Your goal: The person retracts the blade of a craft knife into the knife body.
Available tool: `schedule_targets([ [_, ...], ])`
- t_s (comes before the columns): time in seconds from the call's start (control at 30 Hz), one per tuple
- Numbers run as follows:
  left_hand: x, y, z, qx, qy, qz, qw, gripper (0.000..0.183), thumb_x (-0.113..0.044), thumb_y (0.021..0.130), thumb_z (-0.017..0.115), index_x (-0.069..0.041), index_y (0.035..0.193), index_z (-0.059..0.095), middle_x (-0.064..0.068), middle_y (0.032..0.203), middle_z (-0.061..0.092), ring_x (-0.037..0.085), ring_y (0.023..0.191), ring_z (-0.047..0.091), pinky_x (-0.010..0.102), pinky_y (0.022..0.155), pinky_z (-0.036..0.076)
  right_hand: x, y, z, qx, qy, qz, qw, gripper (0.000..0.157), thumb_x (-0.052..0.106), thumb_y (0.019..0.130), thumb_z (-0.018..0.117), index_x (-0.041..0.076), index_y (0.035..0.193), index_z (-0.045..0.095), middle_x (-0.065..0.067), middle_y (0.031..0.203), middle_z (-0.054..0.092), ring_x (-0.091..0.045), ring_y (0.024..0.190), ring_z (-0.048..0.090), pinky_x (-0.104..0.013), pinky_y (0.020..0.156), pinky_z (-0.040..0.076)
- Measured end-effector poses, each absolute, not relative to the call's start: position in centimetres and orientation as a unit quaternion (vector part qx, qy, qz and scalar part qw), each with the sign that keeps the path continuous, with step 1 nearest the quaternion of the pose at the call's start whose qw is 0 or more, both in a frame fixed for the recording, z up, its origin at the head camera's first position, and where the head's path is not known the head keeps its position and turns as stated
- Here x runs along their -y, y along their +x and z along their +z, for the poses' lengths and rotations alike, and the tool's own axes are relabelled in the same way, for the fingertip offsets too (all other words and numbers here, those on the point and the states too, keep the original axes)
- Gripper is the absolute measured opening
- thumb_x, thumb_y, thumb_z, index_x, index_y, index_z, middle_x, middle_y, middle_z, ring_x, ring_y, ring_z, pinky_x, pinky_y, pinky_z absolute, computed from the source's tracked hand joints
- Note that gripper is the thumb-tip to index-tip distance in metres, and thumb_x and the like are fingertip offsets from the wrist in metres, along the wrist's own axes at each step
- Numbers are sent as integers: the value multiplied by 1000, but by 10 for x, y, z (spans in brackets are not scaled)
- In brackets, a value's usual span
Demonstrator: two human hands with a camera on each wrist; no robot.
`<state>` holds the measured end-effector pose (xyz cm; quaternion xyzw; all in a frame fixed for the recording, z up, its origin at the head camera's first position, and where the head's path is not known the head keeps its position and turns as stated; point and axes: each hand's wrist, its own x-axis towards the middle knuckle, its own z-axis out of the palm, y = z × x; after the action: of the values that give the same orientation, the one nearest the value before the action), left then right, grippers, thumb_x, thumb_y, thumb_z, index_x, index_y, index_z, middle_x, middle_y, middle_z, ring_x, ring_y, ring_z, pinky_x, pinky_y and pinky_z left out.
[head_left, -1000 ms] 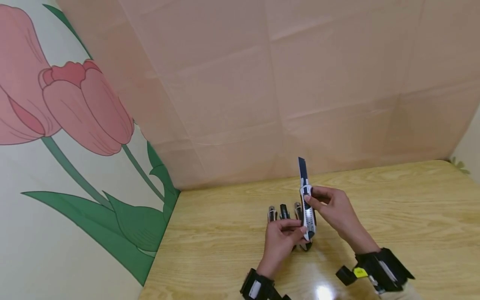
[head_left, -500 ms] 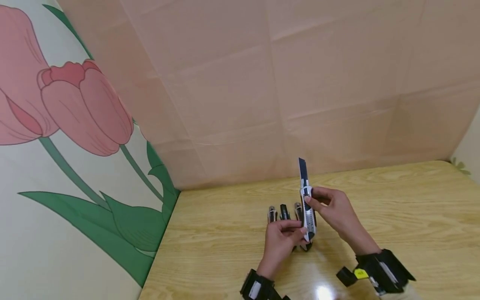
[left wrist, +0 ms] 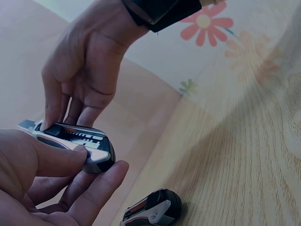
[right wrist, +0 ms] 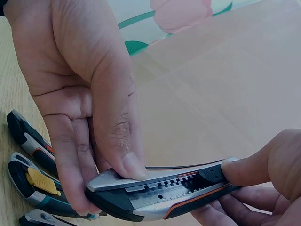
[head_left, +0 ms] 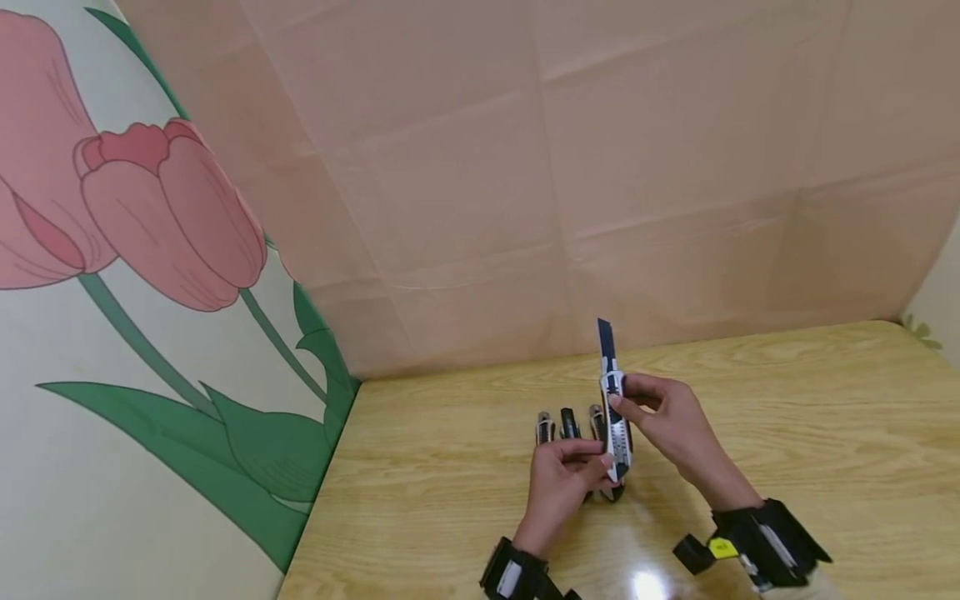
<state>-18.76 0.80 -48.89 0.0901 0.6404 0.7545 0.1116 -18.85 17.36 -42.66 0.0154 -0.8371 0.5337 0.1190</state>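
We hold the utility knife (head_left: 615, 417) upright above the wooden table (head_left: 787, 417), its blade (head_left: 604, 337) already slid out; the other utility knives (head_left: 558, 425) lie untouched on the table just behind it. Our left hand (head_left: 564, 483) pinches the knife's butt end between thumb and fingers. Our right hand (head_left: 663, 417) grips the upper body, thumb on the slider (right wrist: 211, 173), wrist angled inward.

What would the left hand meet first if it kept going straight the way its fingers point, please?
Probably the right hand: the left hand grips the utility knife at its butt, fingers pointing rightward along it. Depth is unclear.
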Motion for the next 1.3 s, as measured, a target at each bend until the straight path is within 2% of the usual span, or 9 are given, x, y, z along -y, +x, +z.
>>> schedule_targets([
  [0.37, -5, -182, -483, -645, 93, 751, 111, 17, 5, 81, 75, -2, 96, 76, 10, 90, 73, 24, 75, 71, 43, 71, 64, -172, -181, -421, 840, 15, 530, 116, 30, 17, 96, 65, -3, 119, 64, -20, 109, 68, -38, 106, 62, -50, 85, 57],
  [0.7, -5, -183, -482, -645, 101, 750, 107, 16, 3, 82, 75, -2, 97, 75, 12, 90, 73, 25, 76, 71, 43, 71, 64, -173, -181, -419, 840, 15, 532, 111, 35, 15, 94, 67, -2, 124, 62, -20, 110, 67, -37, 106, 63, -44, 83, 59],
  [0.93, -5, -184, -482, -646, 93, 750, 109, 16, 3, 81, 75, -4, 95, 76, 11, 89, 73, 25, 75, 71, 45, 72, 64, -172, -180, -418, 839, 11, 534, 104, 35, 14, 94, 66, -3, 125, 61, -21, 112, 67, -38, 108, 62, -50, 86, 58],
  [1.3, -3, -186, -482, -641, 81, 755, 114, 15, 4, 81, 75, -3, 95, 75, 11, 88, 73, 26, 74, 71, 41, 70, 65, -169, -183, -418, 840, 2, 535, 96, 40, 10, 92, 69, -2, 128, 59, -20, 113, 66, -36, 106, 62, -45, 84, 59],
])
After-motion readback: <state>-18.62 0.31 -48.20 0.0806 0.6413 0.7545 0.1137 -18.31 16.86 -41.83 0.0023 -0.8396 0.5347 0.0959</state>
